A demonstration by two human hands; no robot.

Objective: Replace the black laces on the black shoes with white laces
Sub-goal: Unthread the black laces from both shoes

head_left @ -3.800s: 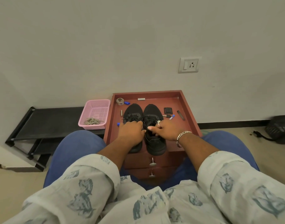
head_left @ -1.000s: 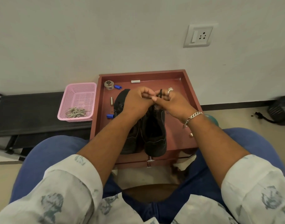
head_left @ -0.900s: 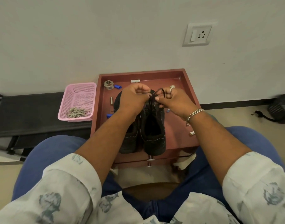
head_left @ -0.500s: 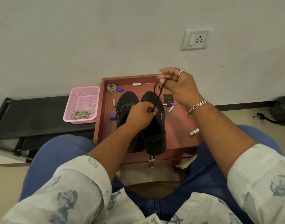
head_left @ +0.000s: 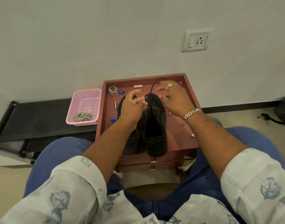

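Note:
Two black shoes stand side by side on the red-brown cabinet top (head_left: pixel 179 139): the left shoe (head_left: pixel 132 143) and the right shoe (head_left: pixel 156 135). A black lace (head_left: pixel 152 87) rises from the right shoe's front eyelets and arcs up toward the wall. My left hand (head_left: pixel 132 107) lies over the left shoe, its fingertips pinching the lace low down by the right shoe's toe. My right hand (head_left: pixel 175 99) hovers just right of that shoe with fingers spread, the lace's free end curving past its fingertips. Pale laces (head_left: pixel 83 116) lie in a pink basket (head_left: pixel 90 97).
The cabinet top has a raised rim and stands against the wall. Small items lie on it: a tape roll (head_left: pixel 113 90), blue caps (head_left: pixel 121 92), a white stick (head_left: pixel 137 86). A black rack (head_left: pixel 38 117) holds the basket at the left. My knees flank the cabinet.
My right hand has come down from its high pull and let the lace go; the lace now arcs loose above the shoe. My left hand has shifted forward toward the toe.

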